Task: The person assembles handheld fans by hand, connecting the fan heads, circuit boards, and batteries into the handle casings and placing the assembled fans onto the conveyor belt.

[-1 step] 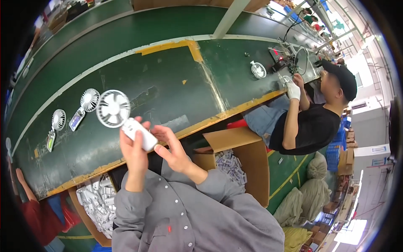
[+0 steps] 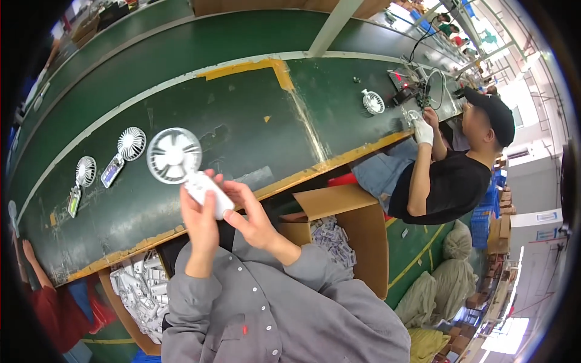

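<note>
A white handheld fan (image 2: 175, 155) is held over the near edge of the bench, its round head tilted to the far left and its blades blurred. My left hand (image 2: 201, 227) grips its white handle (image 2: 209, 193), thumb laid along the front. My right hand (image 2: 257, 221) meets the handle's lower end, with the thumb on one side and the fingers on the other. Farther left on the bench lie two more white fans, one with a purple-blue panel (image 2: 112, 170) on its handle and one with a green panel (image 2: 74, 201).
The green bench (image 2: 230, 145) has a yellow-taped edge. Below it stand a carton of white parts (image 2: 140, 290) on the left and an open carton of small packets (image 2: 333, 239) on the right. A co-worker (image 2: 448, 175) sits at the right near another fan (image 2: 373, 103); a red sleeve (image 2: 57, 314) shows at left.
The fan and my left hand have shifted slightly right, toward my right hand. My right fingers have come in closer on the handle's lower end.
</note>
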### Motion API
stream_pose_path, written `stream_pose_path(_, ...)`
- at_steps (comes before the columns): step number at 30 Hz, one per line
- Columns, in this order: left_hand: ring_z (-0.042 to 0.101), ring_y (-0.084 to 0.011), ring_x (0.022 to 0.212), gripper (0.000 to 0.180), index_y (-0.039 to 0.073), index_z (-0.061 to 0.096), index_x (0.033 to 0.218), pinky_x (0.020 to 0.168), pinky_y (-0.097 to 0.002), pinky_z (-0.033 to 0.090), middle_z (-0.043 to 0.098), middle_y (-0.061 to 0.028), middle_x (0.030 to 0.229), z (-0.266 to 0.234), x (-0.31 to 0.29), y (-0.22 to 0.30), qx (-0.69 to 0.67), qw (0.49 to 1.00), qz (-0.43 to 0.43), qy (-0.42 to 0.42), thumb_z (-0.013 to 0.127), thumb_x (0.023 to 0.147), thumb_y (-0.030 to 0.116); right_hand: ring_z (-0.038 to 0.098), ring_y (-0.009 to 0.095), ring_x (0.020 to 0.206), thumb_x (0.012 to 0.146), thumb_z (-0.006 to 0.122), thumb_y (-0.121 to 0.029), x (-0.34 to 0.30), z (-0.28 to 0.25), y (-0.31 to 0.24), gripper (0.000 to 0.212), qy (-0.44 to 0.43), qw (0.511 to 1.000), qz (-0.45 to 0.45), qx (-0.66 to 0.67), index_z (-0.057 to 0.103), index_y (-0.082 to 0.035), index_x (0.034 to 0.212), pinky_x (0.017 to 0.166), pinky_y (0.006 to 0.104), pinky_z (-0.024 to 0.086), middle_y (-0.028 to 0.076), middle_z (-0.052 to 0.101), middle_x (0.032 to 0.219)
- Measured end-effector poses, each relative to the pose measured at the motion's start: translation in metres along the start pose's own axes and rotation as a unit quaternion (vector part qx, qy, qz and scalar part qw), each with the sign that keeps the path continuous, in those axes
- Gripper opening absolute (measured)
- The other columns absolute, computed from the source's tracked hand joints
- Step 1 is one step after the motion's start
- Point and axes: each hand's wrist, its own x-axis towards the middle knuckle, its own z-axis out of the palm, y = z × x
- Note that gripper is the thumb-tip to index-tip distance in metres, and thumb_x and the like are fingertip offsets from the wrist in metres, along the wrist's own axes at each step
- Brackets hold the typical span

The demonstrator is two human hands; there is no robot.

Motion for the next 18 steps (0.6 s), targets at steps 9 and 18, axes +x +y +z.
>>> stream_pose_path(9,0.049,-0.0198,0.12,0.058,-0.002,0.035,0.138,0.103,-0.0347,0.038,0.051,-0.0124,0.129,0.01,-0.036,-0.011,-0.055,0.989,-0.052,-0.13,0.06,0.087,0.01,0.06,0.033,0.107,0.079,0.061,-0.009,-0.016,0.003,-0.013,0.055,0.031,0.994,-0.023,-0.098,0.04,0.0,0.128,0.09,0.0392,0.047,0.019,0.059,0.114)
stream_pose_path(18,0.056,-0.0156,0.109,0.057,0.001,0.043,0.13,0.096,-0.0324,0.045,0.057,-0.0077,0.116,0.007,-0.029,-0.001,-0.15,0.981,-0.042,-0.116,0.068,0.079,-0.002,0.057,0.043,0.104,0.072,0.064,-0.002,-0.023,0.002,-0.038,0.052,0.061,0.929,-0.091,-0.354,0.048,0.001,0.121,0.088,0.0441,0.047,0.024,0.055,0.116)
